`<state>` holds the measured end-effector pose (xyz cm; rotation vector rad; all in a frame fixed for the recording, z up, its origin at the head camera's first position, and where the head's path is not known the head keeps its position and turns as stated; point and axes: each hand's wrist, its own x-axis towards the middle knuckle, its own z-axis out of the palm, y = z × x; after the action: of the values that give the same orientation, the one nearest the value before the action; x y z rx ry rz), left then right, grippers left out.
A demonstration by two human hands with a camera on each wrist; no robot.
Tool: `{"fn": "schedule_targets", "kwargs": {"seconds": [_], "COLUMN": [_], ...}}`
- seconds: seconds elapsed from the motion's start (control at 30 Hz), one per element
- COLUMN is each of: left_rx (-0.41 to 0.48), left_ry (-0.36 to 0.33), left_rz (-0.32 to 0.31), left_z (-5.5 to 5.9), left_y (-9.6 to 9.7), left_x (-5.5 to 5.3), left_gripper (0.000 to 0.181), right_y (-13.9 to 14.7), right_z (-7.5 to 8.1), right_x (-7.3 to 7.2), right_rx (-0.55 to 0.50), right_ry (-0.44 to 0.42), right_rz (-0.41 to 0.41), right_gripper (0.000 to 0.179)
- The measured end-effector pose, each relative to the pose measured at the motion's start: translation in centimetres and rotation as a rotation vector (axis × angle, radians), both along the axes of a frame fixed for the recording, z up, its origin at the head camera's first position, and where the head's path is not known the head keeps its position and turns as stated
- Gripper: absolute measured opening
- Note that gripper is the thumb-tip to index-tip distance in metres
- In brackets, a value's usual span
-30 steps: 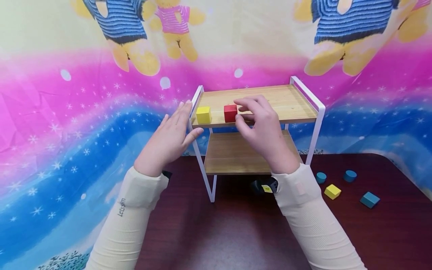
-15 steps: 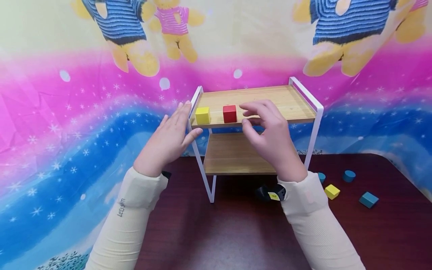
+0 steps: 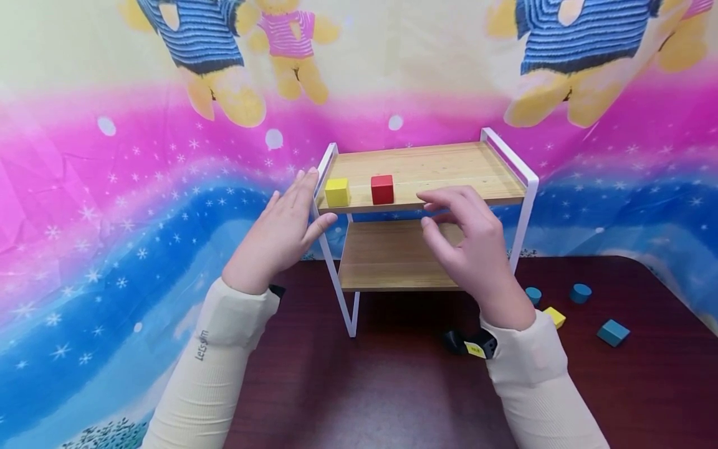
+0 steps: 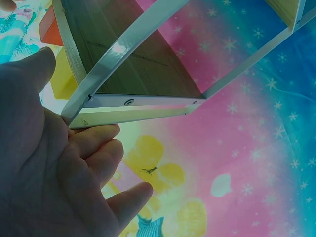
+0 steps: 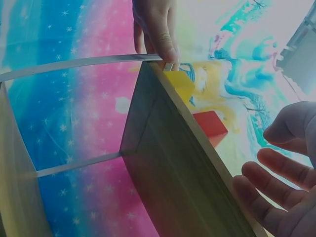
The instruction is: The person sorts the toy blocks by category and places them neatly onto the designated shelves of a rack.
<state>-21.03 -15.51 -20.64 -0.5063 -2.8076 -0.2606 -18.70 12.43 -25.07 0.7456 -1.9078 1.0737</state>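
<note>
Red cube (image 3: 382, 189): light, stiff, I judge; pinch sides. Right hand (image 3: 468, 240), four o'clock from it: fingers bent, empty. Left hand (image 3: 277, 231): fingers straight.

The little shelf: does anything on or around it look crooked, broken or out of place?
Nothing stands out. The yellow cube and red cube sit flat and apart on the top board, and the white frame shows no visible damage. The loose blocks lie scattered on the table, but none looks broken.
</note>
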Motion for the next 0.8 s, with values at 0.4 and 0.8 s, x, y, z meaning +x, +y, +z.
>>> {"fn": "schedule_targets", "kwargs": {"seconds": [0.4,0.8], "left_rx": [0.000,-0.001], "left_ry": [0.005,0.013], "left_rz": [-0.002,-0.003], "left_z": [0.1,0.0], "left_y": [-0.2,-0.1], "left_x": [0.1,0.0], "left_gripper": [0.087,0.087], "right_y": [1.5,3.6], "right_z": [-1.6,-3.6], "right_x": [1.1,2.1], "right_rx": [0.050,0.117], "right_ry": [0.038,0.036], "right_rz": [-0.012,-0.106], "right_gripper": [0.041,0.042]}}
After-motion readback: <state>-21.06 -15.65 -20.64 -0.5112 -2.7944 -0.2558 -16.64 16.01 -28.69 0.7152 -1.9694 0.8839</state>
